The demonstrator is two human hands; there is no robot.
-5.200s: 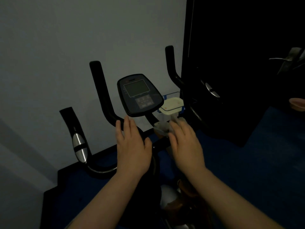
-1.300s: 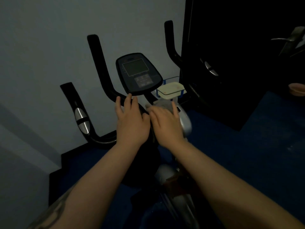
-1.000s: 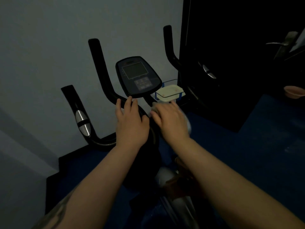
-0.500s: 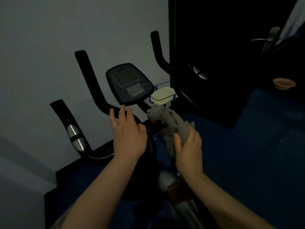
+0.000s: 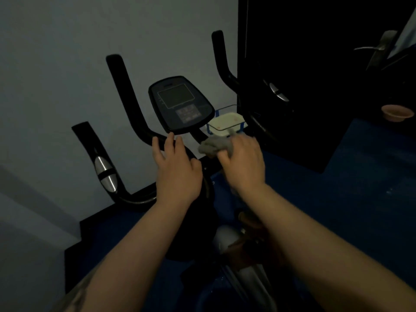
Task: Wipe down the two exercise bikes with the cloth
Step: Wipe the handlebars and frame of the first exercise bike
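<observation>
Dim room, seen from above the handlebars of an exercise bike (image 5: 126, 122). Right hand (image 5: 244, 163) pressing a crumpled grey cloth (image 5: 215, 146) onto the bar, fingers curled over it. Just left of that grip, left hand (image 5: 177, 170) resting flat on the bar centre, fingers straight. Directly beyond both hands, the console (image 5: 180, 104), screen dark. Just past the cloth, a pale box (image 5: 227, 122) in a blue wire frame. Far right of the grip, a pink bowl (image 5: 397, 112) and a door handle (image 5: 373, 48).
</observation>
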